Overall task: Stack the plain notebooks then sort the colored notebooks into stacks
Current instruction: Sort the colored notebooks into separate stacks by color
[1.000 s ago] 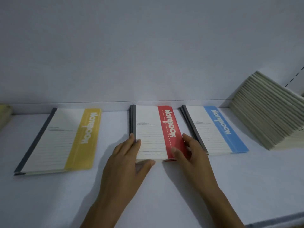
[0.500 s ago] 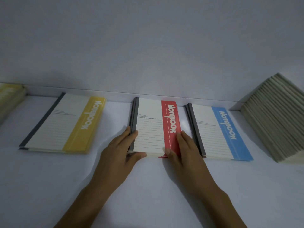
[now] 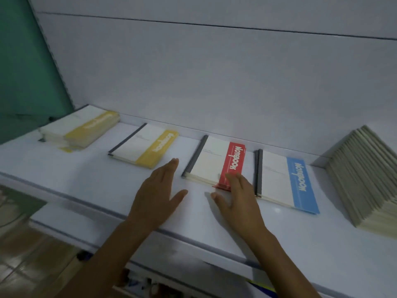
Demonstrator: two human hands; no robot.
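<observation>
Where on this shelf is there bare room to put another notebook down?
Bare shelf lies in front of the yellow stack and yellow pile. Between yellow stack and red stack the left hand fills the gap. Red to blue stack is tight, right hand there.

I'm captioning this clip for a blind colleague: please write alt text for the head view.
The right hand touches the near edge of the red notebook stack on a white shelf; the left hand is open beside it. Two yellow stacks lie left, a blue stack and slanted plain notebooks right.
</observation>
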